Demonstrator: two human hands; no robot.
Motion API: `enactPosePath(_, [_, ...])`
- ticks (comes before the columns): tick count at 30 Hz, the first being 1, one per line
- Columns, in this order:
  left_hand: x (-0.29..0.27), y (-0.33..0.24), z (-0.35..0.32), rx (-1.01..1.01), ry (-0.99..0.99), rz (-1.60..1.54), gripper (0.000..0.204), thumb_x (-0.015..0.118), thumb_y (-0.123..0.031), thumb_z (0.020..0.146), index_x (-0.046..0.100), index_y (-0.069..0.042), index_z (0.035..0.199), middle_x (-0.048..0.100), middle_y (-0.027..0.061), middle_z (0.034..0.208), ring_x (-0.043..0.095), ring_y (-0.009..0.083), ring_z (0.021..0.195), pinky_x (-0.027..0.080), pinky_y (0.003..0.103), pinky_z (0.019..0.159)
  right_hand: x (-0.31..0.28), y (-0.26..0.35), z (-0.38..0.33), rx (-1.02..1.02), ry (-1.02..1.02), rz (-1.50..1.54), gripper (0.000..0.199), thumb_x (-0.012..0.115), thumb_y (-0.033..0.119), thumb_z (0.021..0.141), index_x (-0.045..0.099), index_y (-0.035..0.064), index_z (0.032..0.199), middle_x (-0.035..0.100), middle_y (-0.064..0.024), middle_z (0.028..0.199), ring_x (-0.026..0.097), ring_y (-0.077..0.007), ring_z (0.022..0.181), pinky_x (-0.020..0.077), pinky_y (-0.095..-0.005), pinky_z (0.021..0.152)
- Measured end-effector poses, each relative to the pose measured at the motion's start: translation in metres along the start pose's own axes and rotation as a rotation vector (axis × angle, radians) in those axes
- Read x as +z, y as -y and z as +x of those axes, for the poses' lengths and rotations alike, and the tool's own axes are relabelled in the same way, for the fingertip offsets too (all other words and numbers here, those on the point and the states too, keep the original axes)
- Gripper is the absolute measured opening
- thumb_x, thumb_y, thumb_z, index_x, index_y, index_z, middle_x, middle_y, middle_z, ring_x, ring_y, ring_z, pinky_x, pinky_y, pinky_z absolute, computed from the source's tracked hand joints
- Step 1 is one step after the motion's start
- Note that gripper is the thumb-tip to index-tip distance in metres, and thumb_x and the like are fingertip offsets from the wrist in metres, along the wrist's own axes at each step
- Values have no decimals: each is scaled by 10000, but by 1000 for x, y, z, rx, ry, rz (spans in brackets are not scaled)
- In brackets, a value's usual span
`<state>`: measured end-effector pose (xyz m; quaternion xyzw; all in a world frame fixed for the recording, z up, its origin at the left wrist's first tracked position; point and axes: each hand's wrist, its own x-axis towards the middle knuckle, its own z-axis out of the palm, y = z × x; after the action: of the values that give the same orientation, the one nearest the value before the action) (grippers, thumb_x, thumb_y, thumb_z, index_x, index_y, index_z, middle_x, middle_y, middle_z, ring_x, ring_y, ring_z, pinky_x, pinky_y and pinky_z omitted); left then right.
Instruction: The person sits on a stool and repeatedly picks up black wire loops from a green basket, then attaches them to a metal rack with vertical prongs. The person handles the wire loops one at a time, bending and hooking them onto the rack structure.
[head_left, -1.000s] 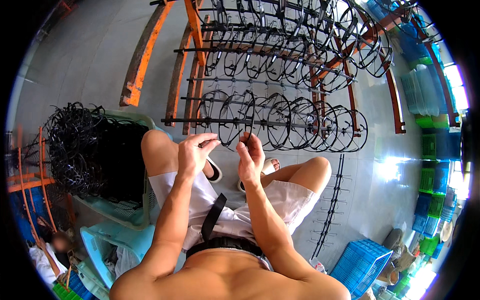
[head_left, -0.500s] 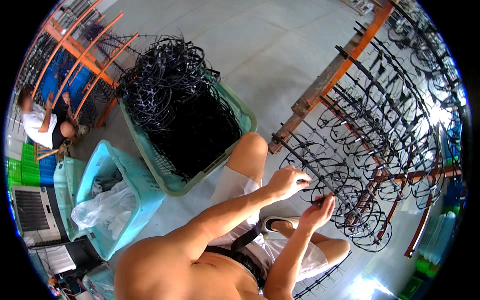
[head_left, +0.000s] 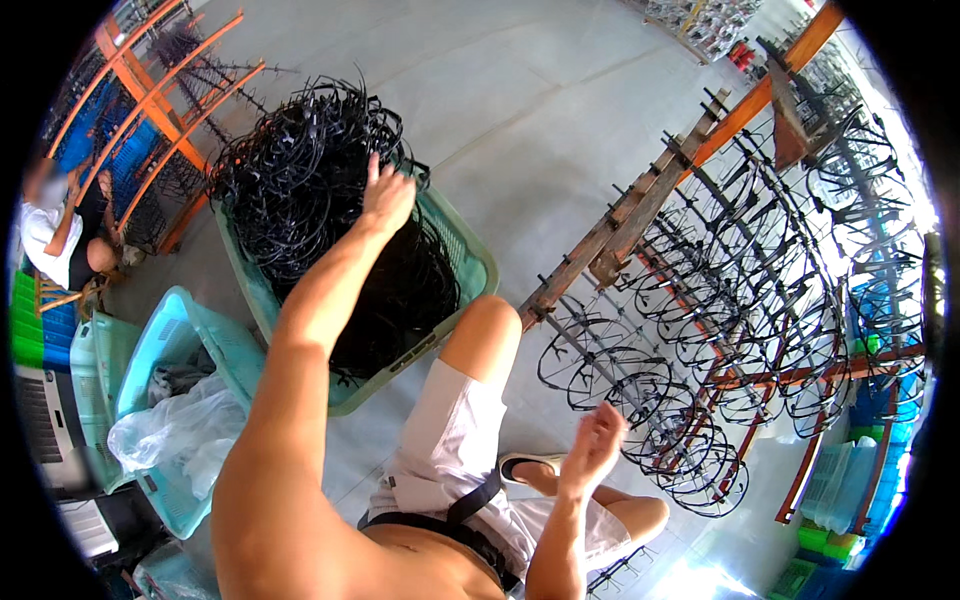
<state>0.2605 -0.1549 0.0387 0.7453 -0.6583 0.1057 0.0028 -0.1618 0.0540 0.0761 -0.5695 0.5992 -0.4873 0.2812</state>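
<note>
A heap of thin black hoop-shaped pieces (head_left: 300, 170) rises out of a green plastic crate (head_left: 476, 262) on the left. My left hand (head_left: 388, 200) is stretched out over the heap with its fingers apart, at or just above the pieces; I cannot tell whether they touch. Beside the near end of a rack, my right hand (head_left: 592, 450) is raised with bent, slightly blurred fingers, and nothing shows in it. On that rack, black hoops (head_left: 640, 385) hang in rows from dark rods, close to my right hand.
The rack's orange and brown beam (head_left: 690, 165) runs along the right. A turquoise crate (head_left: 190, 310) with clear plastic bags (head_left: 180, 425) stands left of my left arm. Beyond it, a seated person (head_left: 65, 235) is near another orange rack (head_left: 150, 90). Stacked bins line the far right.
My left hand has moved from the rack, left and away from me, to the heap in the green crate. My right hand has drawn back slightly from the hoops. The view has shifted.
</note>
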Motion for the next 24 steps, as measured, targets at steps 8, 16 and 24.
enactPosePath(8, [-104, -101, -147, 344, -144, -923, 88, 692, -55, 738, 657, -41, 817, 616, 129, 718, 610, 314, 660, 505, 380, 594, 116, 50, 28, 395, 427, 630, 338, 453, 208, 983, 508, -21, 1226, 595, -78, 986, 550, -126, 879, 453, -262, 809])
enactPosePath(16, [-155, -190, -202, 739, -59, -1403, 289, 725, -37, 685, 627, -2, 955, 616, 122, 911, 599, 280, 803, 490, 341, 728, 6, 78, 19, 184, 55, 640, 536, 394, 79, 963, 144, 88, 1437, 587, -166, 964, 562, -142, 612, 499, -275, 553])
enactPosePath(24, [-89, -274, -165, 655, 33, -1124, 297, 678, -64, 759, 622, -64, 1051, 633, 84, 893, 598, 272, 836, 483, 362, 715, -14, 6, 55, 284, -225, 608, 240, 376, 149, 994, 403, 42, 1207, 614, -82, 880, 348, -14, 491, 306, -181, 413])
